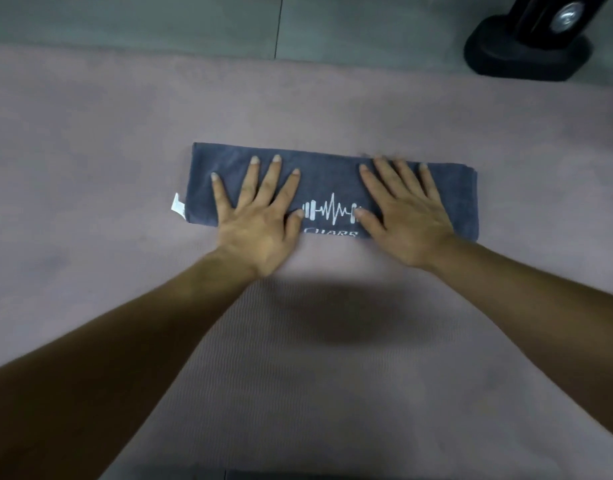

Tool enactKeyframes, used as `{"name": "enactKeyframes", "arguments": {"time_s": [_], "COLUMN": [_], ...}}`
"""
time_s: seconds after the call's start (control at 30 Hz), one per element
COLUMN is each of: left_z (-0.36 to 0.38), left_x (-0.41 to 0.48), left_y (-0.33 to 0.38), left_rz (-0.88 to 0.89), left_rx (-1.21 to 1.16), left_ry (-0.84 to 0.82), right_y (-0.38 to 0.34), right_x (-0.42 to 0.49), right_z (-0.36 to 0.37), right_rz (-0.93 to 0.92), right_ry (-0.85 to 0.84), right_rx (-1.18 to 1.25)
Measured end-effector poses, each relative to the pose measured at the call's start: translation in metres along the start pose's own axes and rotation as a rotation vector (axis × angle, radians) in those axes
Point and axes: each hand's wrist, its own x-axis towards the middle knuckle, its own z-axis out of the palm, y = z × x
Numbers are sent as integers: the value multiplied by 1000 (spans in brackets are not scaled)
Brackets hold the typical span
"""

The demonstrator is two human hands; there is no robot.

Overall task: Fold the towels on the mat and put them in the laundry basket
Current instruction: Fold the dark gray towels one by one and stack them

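A dark grey-blue towel (329,180), folded into a long narrow strip, lies flat across the middle of the pink mat (125,133). It carries a white dumbbell-and-pulse logo near its front edge and a small white tag at its left end. My left hand (260,216) lies flat on the towel's left half, fingers spread and straight. My right hand (405,213) lies flat on the right half in the same way. Both palms reach past the towel's near edge onto the mat. No laundry basket is in view.
A black foot of some equipment (527,46) stands at the far right, at the mat's back edge. Grey tiled floor (194,19) runs beyond the mat. Bare mat stretches left, right and toward me.
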Motion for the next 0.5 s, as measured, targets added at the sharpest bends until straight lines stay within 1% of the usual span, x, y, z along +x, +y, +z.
{"name": "enactKeyframes", "arguments": {"time_s": [0.07, 0.13, 0.27, 0.3, 0.37, 0.43, 0.47, 0.5], "left_z": [-4, -7, -14, -17, -23, -30, -32, -33], "left_x": [1, 1, 4, 2, -3, -9, -9, -9], "left_y": [-2, -6, -25, -32, -48, -58, -62, -65], "left_rz": [-45, -97, -240, -291, -401, -493, -523, -556], "left_rx": [-16, -33, -113, -159, -305, -411, -434, -457], "left_ry": [-26, -50, -41, -10, 110, 205, 210, 185], "right_y": [37, 59, 62, 60, 50, 25, 3, -22], "right_x": [-14, -22, -23, -23, -23, -21, -19, -16], "right_z": [0, 0, 1, 0, -9, -18, -23, -28], "right_rz": [53, 63, 43, 47, 105, 157, 115, 27], "right_ry": [1, -5, 15, 12, 5, 82, 149, 200], "right_rx": [-6, 21, 67, 73, 90, 113, 133, 156]}}
